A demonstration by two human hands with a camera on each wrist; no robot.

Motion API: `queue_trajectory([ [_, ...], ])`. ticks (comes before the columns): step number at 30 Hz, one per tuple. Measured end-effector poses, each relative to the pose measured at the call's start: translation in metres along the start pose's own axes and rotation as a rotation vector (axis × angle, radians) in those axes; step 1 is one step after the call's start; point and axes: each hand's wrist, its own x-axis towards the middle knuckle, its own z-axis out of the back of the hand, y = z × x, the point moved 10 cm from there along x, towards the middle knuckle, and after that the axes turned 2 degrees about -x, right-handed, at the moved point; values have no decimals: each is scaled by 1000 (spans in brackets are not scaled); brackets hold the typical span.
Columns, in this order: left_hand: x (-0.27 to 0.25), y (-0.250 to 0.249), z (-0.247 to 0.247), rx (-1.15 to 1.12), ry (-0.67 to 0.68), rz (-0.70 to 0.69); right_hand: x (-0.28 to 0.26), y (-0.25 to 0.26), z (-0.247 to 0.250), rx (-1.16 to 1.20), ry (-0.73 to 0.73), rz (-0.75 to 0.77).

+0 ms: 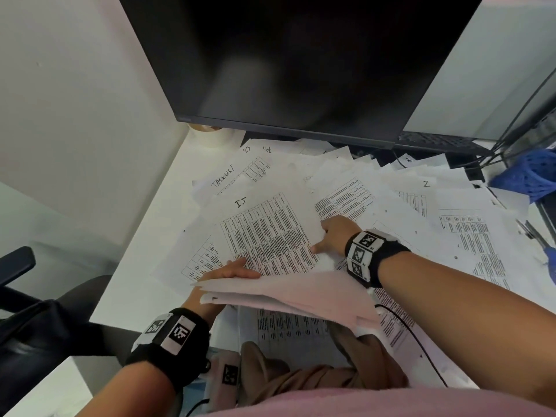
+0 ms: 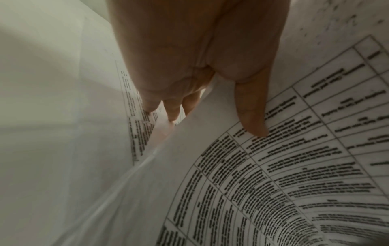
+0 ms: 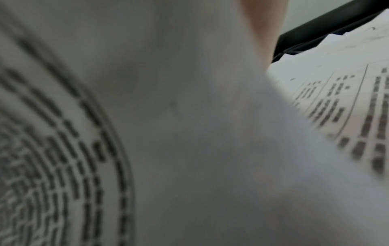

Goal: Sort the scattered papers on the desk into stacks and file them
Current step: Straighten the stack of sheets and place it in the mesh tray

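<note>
Printed sheets with tables lie scattered across the white desk (image 1: 141, 260). My left hand (image 1: 231, 270) holds a stack of papers (image 1: 288, 291) lifted at the desk's near edge. In the left wrist view its thumb (image 2: 250, 113) presses on the top printed page and its fingers (image 2: 172, 108) curl underneath. My right hand (image 1: 332, 236) grips the right edge of the sheet marked "I.T" (image 1: 264, 233), which lies over the stack under my left thumb. The right wrist view is filled by that blurred sheet (image 3: 147, 133). More loose papers (image 1: 451, 230) fan out to the right.
A dark monitor (image 1: 294, 61) hangs over the back of the desk, with a keyboard (image 1: 436, 141) under it. A tape roll (image 1: 210, 135) sits back left. A blue mesh object (image 1: 532, 176) and a blue-handled tool (image 1: 538, 239) lie right. A chair (image 1: 36, 320) stands left.
</note>
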Motion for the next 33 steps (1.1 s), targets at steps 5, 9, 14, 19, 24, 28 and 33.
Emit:
queue_trajectory([
  [5, 5, 9, 19, -205, -254, 94, -20, -27, 21, 208, -65, 40],
  [9, 10, 3, 27, -188, -418, 146, -48, -67, 43, 525, -180, 24],
  [14, 25, -21, 29, -340, -481, 30, -79, -86, 48, 734, -224, 43],
  [19, 29, -39, 25, -333, -552, -86, -96, -101, 45, 865, -295, 51],
  [24, 23, -30, 30, -377, -533, -38, -107, -137, 46, 970, -364, 0],
  [28, 28, -40, 7, -414, -358, -23, -110, -146, 46, 1024, -362, -22],
  [33, 37, -58, -3, -363, -260, -71, -107, -124, 40, 939, -264, 24],
])
